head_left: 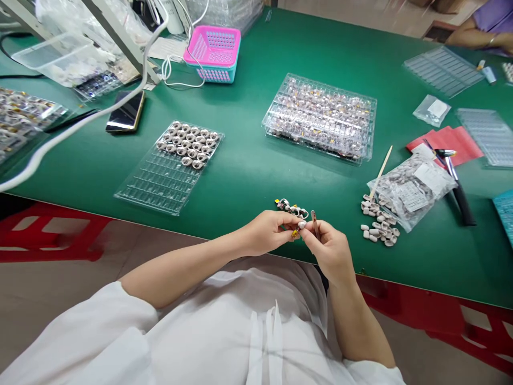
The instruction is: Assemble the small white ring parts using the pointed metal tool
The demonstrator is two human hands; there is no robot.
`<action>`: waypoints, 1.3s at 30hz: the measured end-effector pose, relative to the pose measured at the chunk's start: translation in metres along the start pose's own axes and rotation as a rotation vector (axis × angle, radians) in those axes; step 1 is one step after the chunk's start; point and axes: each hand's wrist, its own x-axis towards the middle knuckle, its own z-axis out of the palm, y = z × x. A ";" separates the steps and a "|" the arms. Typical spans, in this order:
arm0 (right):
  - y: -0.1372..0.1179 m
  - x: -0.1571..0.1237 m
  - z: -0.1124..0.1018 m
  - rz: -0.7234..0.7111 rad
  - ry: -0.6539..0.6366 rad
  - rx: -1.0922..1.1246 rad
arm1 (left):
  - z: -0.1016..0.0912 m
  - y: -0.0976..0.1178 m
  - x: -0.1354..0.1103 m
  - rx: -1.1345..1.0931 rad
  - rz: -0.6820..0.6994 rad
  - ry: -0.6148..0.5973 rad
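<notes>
Left hand pinches 1 part at the near table edge. Right hand, fingers curled, touches it and grips a stick. Just beyond: cluster. Right: loose parts. Far: filled trays.

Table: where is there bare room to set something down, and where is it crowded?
Bare: the green strip between the half-filled tray and the stacked trays, down to the left hand; also the near edge right of the bag. Crowded: around the bag and loose pieces, and by the phone.
</notes>
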 end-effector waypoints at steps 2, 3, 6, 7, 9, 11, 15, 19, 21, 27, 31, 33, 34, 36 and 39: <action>0.002 0.000 0.001 0.007 0.000 0.005 | 0.001 -0.001 -0.002 0.110 0.033 0.058; 0.004 0.000 0.002 0.004 0.000 0.006 | 0.001 -0.002 -0.003 0.159 0.043 0.074; 0.007 0.000 0.003 -0.012 -0.008 -0.013 | 0.000 -0.001 -0.005 0.275 0.074 0.092; 0.007 0.000 0.003 -0.019 -0.013 -0.025 | -0.001 0.000 -0.005 0.305 0.089 0.096; 0.007 0.000 0.003 -0.037 -0.022 -0.058 | -0.002 0.002 -0.006 0.347 0.120 0.099; 0.004 -0.001 0.002 -0.062 -0.031 -0.096 | -0.003 0.003 -0.006 0.361 0.137 0.107; -0.004 -0.001 0.001 -0.099 -0.053 -0.160 | -0.003 0.001 -0.008 0.283 0.123 0.126; -0.007 0.000 -0.001 -0.083 -0.096 -0.160 | -0.002 -0.004 -0.011 0.121 0.069 0.142; -0.007 0.001 -0.002 -0.073 -0.114 -0.160 | -0.002 -0.005 -0.011 0.082 0.040 0.143; -0.004 0.002 -0.002 -0.141 -0.127 -0.200 | -0.004 -0.007 -0.010 0.048 0.008 0.117; 0.000 -0.002 0.000 -0.338 -0.063 -0.240 | -0.005 -0.009 -0.011 -0.042 -0.047 0.151; 0.003 -0.004 0.001 -0.457 -0.050 -0.241 | -0.005 -0.009 -0.011 -0.154 -0.104 0.166; 0.005 -0.005 0.002 -0.520 -0.043 -0.247 | -0.005 -0.008 -0.012 -0.218 -0.133 0.173; 0.009 -0.006 0.004 -0.643 -0.013 -0.289 | -0.005 -0.006 -0.012 -0.337 -0.181 0.175; 0.013 -0.007 0.004 -0.787 0.050 -0.391 | -0.008 0.000 -0.014 -0.490 -0.220 0.121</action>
